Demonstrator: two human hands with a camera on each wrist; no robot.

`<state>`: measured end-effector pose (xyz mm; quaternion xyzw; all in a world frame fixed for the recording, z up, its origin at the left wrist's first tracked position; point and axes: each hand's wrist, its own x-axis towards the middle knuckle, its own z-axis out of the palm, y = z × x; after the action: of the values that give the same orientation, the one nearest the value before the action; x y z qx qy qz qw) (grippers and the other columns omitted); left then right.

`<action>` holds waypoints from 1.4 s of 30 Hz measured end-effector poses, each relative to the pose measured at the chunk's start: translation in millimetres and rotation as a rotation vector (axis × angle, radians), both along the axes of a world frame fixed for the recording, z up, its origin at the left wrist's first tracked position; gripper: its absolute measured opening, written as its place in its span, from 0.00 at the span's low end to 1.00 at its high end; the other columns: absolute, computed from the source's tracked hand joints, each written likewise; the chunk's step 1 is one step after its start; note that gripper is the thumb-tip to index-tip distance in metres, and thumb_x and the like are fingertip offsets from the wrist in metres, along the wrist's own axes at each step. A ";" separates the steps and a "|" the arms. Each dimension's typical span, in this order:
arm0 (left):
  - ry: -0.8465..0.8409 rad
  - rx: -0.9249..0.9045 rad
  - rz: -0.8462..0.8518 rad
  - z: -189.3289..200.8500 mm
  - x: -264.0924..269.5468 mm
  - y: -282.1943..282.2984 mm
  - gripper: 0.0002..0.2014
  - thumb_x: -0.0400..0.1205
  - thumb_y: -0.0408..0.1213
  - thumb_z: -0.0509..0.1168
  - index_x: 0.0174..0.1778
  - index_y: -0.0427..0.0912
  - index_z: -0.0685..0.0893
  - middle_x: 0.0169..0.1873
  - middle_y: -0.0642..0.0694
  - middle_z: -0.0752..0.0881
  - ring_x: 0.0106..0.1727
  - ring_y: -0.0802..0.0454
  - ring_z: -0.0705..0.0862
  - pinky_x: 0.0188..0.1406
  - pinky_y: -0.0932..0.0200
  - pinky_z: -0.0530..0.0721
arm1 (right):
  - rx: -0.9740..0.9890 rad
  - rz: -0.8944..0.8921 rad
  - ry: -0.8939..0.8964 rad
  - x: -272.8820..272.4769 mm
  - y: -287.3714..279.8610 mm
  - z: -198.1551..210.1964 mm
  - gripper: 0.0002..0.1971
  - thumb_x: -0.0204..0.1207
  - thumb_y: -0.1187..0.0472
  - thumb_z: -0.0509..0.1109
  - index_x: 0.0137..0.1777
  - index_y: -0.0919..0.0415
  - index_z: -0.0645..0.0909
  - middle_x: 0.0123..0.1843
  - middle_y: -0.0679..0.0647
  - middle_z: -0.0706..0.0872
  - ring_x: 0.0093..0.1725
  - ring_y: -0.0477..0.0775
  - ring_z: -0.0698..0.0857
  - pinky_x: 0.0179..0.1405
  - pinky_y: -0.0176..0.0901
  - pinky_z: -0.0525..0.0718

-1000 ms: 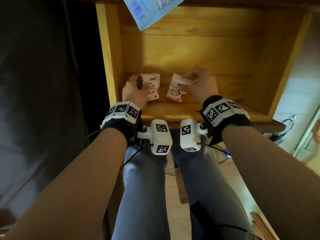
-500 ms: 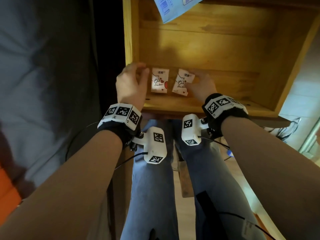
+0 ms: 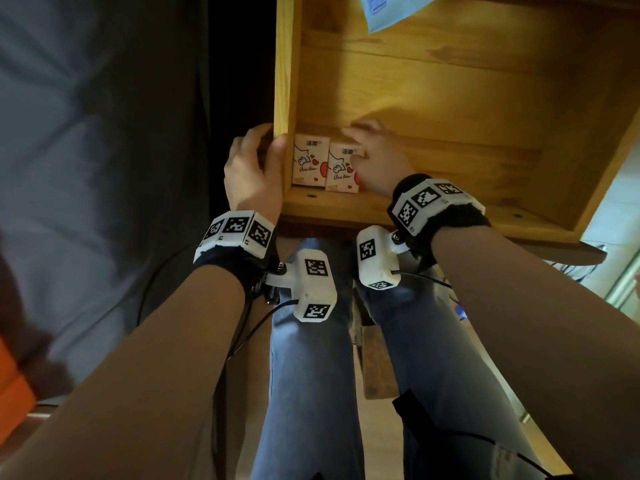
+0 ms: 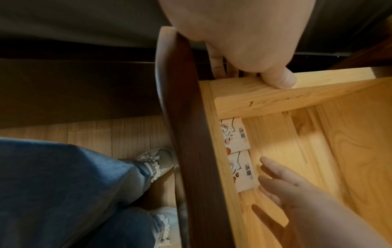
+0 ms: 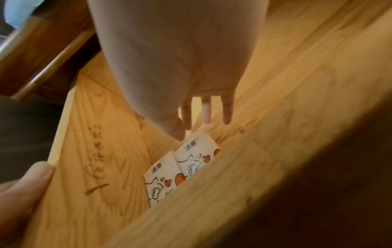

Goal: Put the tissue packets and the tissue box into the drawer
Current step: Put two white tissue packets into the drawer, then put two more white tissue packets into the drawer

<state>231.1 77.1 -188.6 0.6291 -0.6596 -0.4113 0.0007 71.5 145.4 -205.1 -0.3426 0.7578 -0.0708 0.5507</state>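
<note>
Two white tissue packets with red hearts lie side by side in the near-left corner of the open wooden drawer [image 3: 450, 98]. The left packet [image 3: 309, 164] lies close to the drawer's left wall [image 3: 282, 81], and the right packet [image 3: 341, 171] touches it. My left hand [image 3: 258, 157] grips that wall, thumb [image 4: 280, 80] on its top edge and fingers down the outside. My right hand [image 3: 367, 143] is inside the drawer, straight fingers against the right packet's [image 5: 197, 157] far side. A light-blue package [image 3: 391, 8] shows at the top edge.
The drawer's dark brown front panel [image 4: 186, 134] stands between my knees and the packets. Grey bedding [image 3: 104, 133] fills the left, with a dark gap beside the drawer. My legs in jeans [image 3: 311, 375] and shoes [image 4: 157, 161] are over a wooden floor.
My left hand has let go of the left packet and moved onto the drawer's left wall. My right hand has slid the right packet left until it lies straight against the other.
</note>
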 end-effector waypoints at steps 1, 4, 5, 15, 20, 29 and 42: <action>0.010 0.004 -0.001 -1.1 1.0 -0.2 0.19 0.83 0.49 0.58 0.66 0.45 0.77 0.61 0.41 0.81 0.57 0.53 0.79 0.48 0.70 0.73 | -0.004 0.040 -0.013 1.4 -2.8 -1.2 0.27 0.78 0.70 0.58 0.77 0.56 0.65 0.80 0.58 0.62 0.78 0.62 0.65 0.77 0.61 0.69; 0.022 0.003 -0.003 -3.2 2.5 0.1 0.19 0.83 0.49 0.58 0.67 0.45 0.77 0.62 0.42 0.81 0.56 0.57 0.77 0.43 0.79 0.67 | 0.072 0.156 -0.052 6.1 -9.6 -4.0 0.29 0.79 0.71 0.56 0.79 0.57 0.60 0.84 0.59 0.57 0.82 0.60 0.57 0.83 0.59 0.58; 0.024 0.003 0.001 -3.4 2.7 0.4 0.19 0.83 0.49 0.58 0.67 0.45 0.77 0.62 0.41 0.81 0.56 0.56 0.77 0.43 0.79 0.67 | 0.083 0.180 -0.047 7.4 -11.1 -4.4 0.29 0.79 0.71 0.56 0.80 0.57 0.59 0.84 0.59 0.57 0.83 0.60 0.57 0.83 0.58 0.58; -0.015 0.047 0.007 4.7 -4.0 -5.1 0.17 0.82 0.48 0.58 0.64 0.46 0.78 0.60 0.41 0.83 0.58 0.48 0.82 0.52 0.60 0.75 | 0.069 0.086 -0.081 4.1 -8.3 17.2 0.27 0.82 0.66 0.56 0.80 0.55 0.58 0.83 0.58 0.61 0.57 0.45 0.80 0.55 0.35 0.78; -0.035 0.031 0.032 23.8 -26.5 -13.9 0.19 0.80 0.45 0.62 0.66 0.45 0.75 0.61 0.43 0.81 0.56 0.49 0.83 0.51 0.57 0.81 | -0.061 -0.253 -0.054 -8.0 7.5 53.5 0.19 0.81 0.66 0.59 0.72 0.58 0.73 0.74 0.57 0.76 0.66 0.55 0.81 0.64 0.45 0.81; 0.110 0.197 -0.113 78.0 -88.3 -11.3 0.11 0.81 0.36 0.61 0.57 0.45 0.81 0.54 0.46 0.85 0.52 0.53 0.82 0.50 0.58 0.81 | -0.305 -0.765 0.225 -70.5 17.1 102.9 0.05 0.73 0.62 0.67 0.40 0.59 0.84 0.38 0.52 0.86 0.41 0.56 0.88 0.47 0.51 0.88; 0.357 0.187 -0.054 102.2 -214.1 -16.6 0.13 0.83 0.34 0.58 0.63 0.41 0.77 0.45 0.47 0.83 0.34 0.53 0.87 0.35 0.62 0.87 | -0.364 -0.799 0.317 -175.3 1.9 109.3 0.27 0.72 0.47 0.71 0.67 0.60 0.76 0.62 0.53 0.75 0.41 0.38 0.76 0.36 0.19 0.74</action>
<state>17.1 60.5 -86.4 0.5254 -0.6247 -0.5756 0.0482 -103.8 147.4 -95.8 -0.1215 0.8805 -0.3561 0.2885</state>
